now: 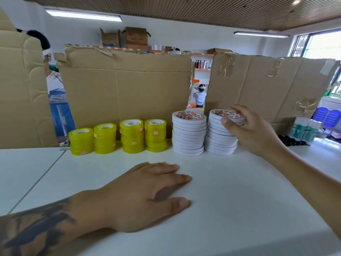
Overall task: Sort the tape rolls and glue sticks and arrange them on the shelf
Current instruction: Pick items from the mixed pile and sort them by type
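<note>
Several stacks of yellow tape rolls (118,137) stand in a row on the white shelf (230,191), in front of a cardboard wall. To their right rise two tall stacks of white tape rolls: the left stack (188,133) and the right stack (219,135). My right hand (252,133) grips the top rolls of the right white stack, thumb on the near side and fingers over the top. My left hand (147,193) lies flat on the shelf in front of the stacks, holding nothing. Glue sticks (302,129) with green and white labels stand at the far right.
Cardboard sheets (125,89) close off the back of the shelf, with a narrow gap showing a person and store shelving behind. Another cardboard panel (20,89) stands at the left. Small black items (289,140) lie beside the glue sticks.
</note>
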A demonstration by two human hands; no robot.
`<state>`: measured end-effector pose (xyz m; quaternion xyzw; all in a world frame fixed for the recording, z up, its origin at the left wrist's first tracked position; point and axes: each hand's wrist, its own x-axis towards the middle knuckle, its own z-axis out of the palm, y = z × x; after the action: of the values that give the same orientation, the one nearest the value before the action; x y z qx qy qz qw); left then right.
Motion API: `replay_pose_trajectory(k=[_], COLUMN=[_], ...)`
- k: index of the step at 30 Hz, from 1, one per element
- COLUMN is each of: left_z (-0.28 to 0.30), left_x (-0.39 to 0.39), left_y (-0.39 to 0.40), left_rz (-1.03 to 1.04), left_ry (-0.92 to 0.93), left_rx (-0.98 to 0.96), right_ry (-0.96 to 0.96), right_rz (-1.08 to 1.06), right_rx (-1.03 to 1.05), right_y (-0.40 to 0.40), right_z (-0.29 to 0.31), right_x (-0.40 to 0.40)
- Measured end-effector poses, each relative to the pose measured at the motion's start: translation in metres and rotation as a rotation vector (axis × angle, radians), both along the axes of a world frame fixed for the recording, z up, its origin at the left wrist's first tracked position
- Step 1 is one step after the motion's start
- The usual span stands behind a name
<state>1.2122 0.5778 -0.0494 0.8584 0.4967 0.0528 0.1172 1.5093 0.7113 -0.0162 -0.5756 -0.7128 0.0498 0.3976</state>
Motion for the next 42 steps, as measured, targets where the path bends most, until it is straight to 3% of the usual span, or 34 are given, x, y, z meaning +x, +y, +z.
replay_pose_trajectory(k=[4,9,14,22,27,33,38,42], left_z=[0.004,0.018,0.047,0.049,0.040,0.032,0.032,0.029], left_x=[0.001,-0.021,-0.082,-0.237,-0.334,-0.414,-0.449,-0.477], left_y=[-0.001,-0.003,-0.014,-0.078,-0.126,-0.168,-0.188,-0.194], left_rz=[-0.003,0.042,0.198,0.505,0.724,0.882,0.922,0.954], left_ry=[0.020,0.088,0.120,0.185,0.204,0.224,0.103,0.115], left_rx=[-0.019,0.046,0.160,0.205,0.186,0.312,0.476,0.406], right_ry=[-0.050,-0.269,-0.459,-0.719,-0.714,-0.788,-0.805,-0.770], right_rz=[-0.031,-0.057,0.159,0.556,0.743,0.871,0.898,0.931], right_rx=[-0.029,0.122,0.159,0.114,0.082,0.057,0.087,0.109], right_y=[-0.006,-0.029,-0.058,-0.092,-0.113,-0.131,-0.142,-0.151], right_z=[0.000,0.020,0.045,0.011,-0.005,-0.020,-0.021,-0.022], right_x=[-0.002,-0.025,-0.106,-0.291,-0.385,-0.470,-0.520,-0.547])
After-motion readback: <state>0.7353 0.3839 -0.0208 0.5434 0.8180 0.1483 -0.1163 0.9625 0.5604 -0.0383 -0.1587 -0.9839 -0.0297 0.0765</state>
